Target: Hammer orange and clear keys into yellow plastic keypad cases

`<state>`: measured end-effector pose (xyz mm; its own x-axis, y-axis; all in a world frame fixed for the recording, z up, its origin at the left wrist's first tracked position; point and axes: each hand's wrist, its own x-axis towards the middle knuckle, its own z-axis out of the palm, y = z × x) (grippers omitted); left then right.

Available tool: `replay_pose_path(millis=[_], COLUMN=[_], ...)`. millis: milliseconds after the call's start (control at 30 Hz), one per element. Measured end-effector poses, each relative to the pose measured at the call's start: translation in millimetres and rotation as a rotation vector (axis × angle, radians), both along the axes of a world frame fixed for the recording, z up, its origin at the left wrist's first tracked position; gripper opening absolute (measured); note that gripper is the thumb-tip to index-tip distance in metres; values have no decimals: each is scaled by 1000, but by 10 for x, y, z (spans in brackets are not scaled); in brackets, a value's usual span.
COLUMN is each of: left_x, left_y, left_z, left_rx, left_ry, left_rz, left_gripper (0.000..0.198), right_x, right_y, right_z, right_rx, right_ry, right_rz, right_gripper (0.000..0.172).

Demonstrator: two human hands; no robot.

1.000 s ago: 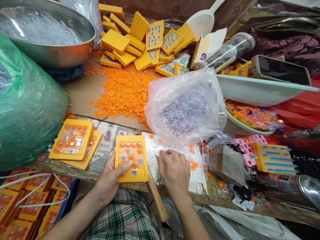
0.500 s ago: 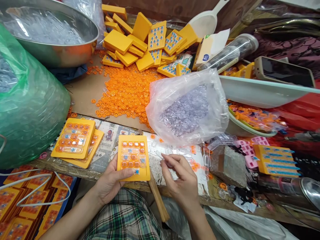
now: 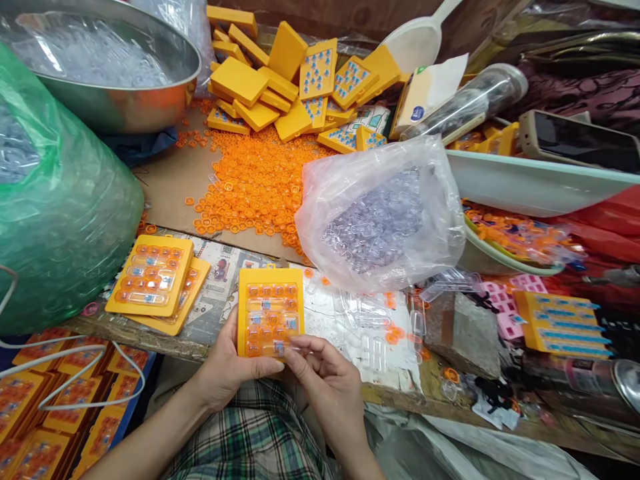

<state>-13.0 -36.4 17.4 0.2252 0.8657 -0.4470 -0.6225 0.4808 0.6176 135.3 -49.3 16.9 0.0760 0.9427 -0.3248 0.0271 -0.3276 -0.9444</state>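
Observation:
My left hand grips a yellow plastic keypad panel by its lower left side, thumb along the bottom edge. The panel is tilted toward me and carries rows of orange pieces under clear caps, with a few blue spots. At its lower right corner, my right hand has thumb and forefinger pinched on a long clear plastic cap in the bottom row. The fingertips partly cover that cap's right end. Two similar filled panels lie overlapped on the bench to the left.
Loose orange pieces are heaped behind the panel. A plastic bag of clear caps stands right of them. Yellow panels are piled at the back. A green bag and steel bowl crowd the left; a stone block sits right.
My right hand has moved left from beside the panel, bringing a small clear piece to its lower right corner. The left thumb has slid down off the bottom row to the panel's edge.

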Motion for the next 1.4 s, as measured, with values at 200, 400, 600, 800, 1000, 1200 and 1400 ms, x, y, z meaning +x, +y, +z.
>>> replay_pose_path(millis=[200,400,600,800,1000,1200,1400], left_x=[14,12,-8,-435,-1149,-1654,-1757], left_y=[-23,-64,-42,31,146,379,468], left_z=[-40,-30,-86,168,392,146,7], left_rx=[45,95,182,173,171,195,172], left_ry=[63,160,408,481,773,1194,1069], left_rz=[72,95,55,8,290,293,197], left_gripper=[54,50,52,86,82,64,62], right_x=[-53,-107,-149,-356,-1126,-1613,-1629], right_y=[-34,17,93,257,511,604,604], right_z=[4,20,-42,155,393,49,-174], right_rx=[428,198,-55,-148,-37,223,170], right_ry=[-277,-21,374,412,514,-90,-195], right_rz=[7,-161,-89,92,385,391,269], right_gripper=[5,42,59,64,56,66,80])
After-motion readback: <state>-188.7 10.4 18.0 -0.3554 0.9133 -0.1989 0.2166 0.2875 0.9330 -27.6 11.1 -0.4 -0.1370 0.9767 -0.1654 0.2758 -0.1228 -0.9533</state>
